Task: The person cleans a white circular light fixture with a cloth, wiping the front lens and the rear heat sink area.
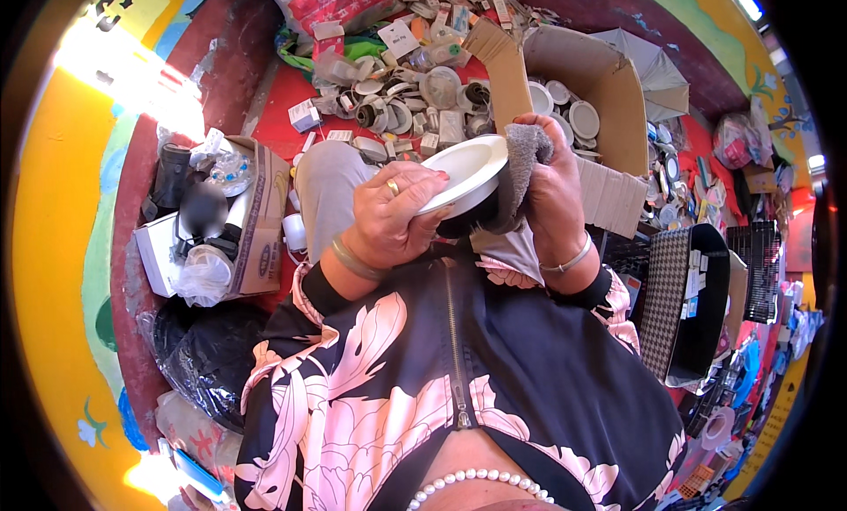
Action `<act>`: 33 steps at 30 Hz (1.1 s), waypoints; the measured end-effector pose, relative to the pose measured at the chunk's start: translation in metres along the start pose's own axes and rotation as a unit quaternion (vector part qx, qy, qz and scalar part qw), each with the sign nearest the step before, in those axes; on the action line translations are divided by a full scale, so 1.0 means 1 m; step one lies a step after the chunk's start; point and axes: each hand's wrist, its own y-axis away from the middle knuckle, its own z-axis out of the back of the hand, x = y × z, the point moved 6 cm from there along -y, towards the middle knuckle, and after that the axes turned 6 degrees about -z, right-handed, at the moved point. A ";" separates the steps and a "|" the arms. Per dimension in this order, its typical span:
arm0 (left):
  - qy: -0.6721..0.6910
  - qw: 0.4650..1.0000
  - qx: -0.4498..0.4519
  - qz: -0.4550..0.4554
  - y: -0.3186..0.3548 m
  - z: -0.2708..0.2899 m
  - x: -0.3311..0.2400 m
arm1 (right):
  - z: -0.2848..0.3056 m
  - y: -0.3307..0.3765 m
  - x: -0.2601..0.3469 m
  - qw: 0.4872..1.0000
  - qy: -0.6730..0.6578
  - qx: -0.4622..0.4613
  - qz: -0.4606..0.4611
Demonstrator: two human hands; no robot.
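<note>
A round white downlight with a wide flat rim is held up in front of my chest, tilted to one side. My left hand grips its rim on the left, thumb on the white face and fingers underneath. Bunched in my right hand is a grey cloth, pressed against the downlight's right side and dark back part. The cloth hides some of that back part and some of my right fingers.
Beyond my hands, an open cardboard box holds several round white lights. Loose lamps and small boxes cover the red surface. A packed carton and a black plastic bag lie left; a houndstooth-patterned box stands right.
</note>
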 end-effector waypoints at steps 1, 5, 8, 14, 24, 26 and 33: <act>-0.001 1.000 -0.005 0.001 0.001 0.000 0.000 | 0.000 0.000 0.001 1.000 0.004 0.002 -0.001; -0.023 1.000 -0.002 -0.002 0.002 0.002 0.000 | -0.007 0.000 0.001 0.994 -0.082 0.042 -0.066; -0.037 0.999 0.021 -0.018 -0.002 0.001 -0.005 | -0.006 -0.003 -0.003 0.982 -0.143 0.038 -0.117; -0.038 0.998 0.048 -0.031 -0.007 -0.001 -0.012 | 0.000 -0.006 -0.018 0.982 -0.151 0.025 -0.110; -0.042 0.997 0.051 -0.034 -0.011 0.000 -0.015 | 0.000 -0.008 -0.015 0.981 -0.154 0.037 -0.108; -0.039 0.998 0.047 -0.029 -0.010 0.000 -0.014 | 0.000 -0.009 -0.016 0.984 -0.138 0.042 -0.103; -0.032 0.999 0.028 -0.004 -0.006 0.001 -0.010 | -0.005 -0.004 -0.003 0.982 -0.139 0.030 -0.123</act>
